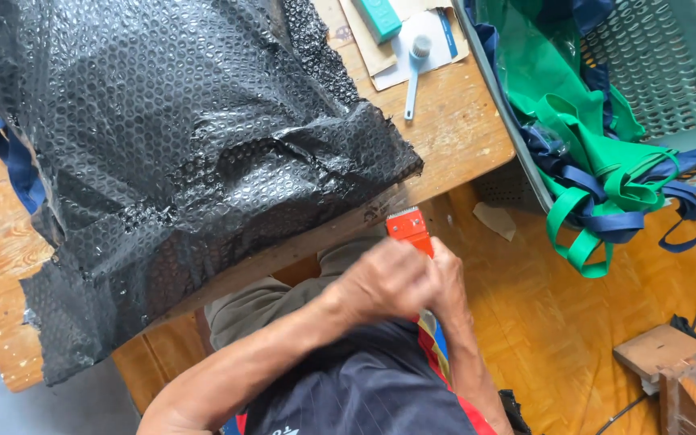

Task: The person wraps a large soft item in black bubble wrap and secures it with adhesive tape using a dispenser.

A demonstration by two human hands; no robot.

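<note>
Left hand (pixel 384 282) and right hand (pixel 447 278): fingers clamped together on orange plastic tape dispenser (pixel 409 229); positioned just off wooden desk (pixel 445 137) edge, near black bubble-wrap sheet (pixel 179 161).

Observed, head view: both forearms bare to the elbow, no sleeves in view, no watch, no rings, no gloves on left hand (pixel 384 282) or right hand (pixel 447 278). Torso covered by a dark navy garment (pixel 364 387) with fine pale pinstripes and a fragment of white lettering at the lower edge. Red, blue and yellow trim (pixel 437 346) runs along its right side. Legs in olive-grey trousers (pixel 259 306), cloth creased.
</note>
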